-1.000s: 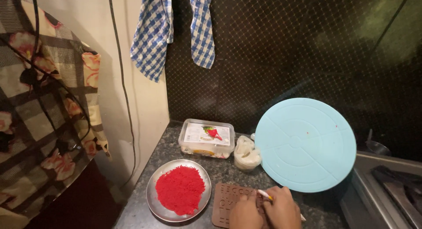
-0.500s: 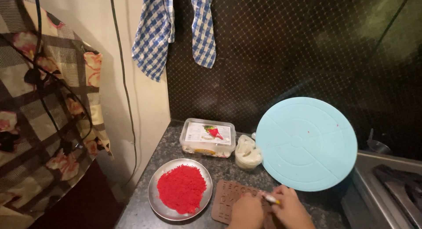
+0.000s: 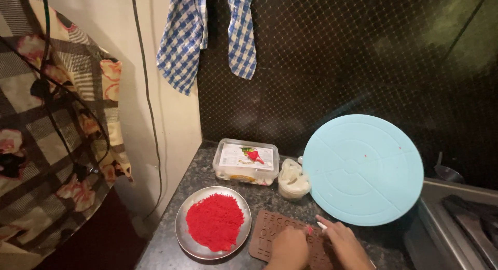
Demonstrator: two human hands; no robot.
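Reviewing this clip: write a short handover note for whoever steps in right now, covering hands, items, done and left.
Left hand: resting on the brown letter mould, holding nothing visible.
Right hand: gripping a thin white tool, its tip at a red spot on the mould.
Nearby: steel plate of red crumbs left of the mould; lidded plastic box, small white tub and pale blue turntable behind.
Done: one cavity shows red.
Left: most cavities look unfilled.

On the dark speckled worktop (image 3: 179,239) we see a steel plate (image 3: 181,233) of red crumbs, a brown mould (image 3: 267,233), a lidded plastic box (image 3: 245,161), a small tub (image 3: 293,181) and a pale blue disc (image 3: 363,169).
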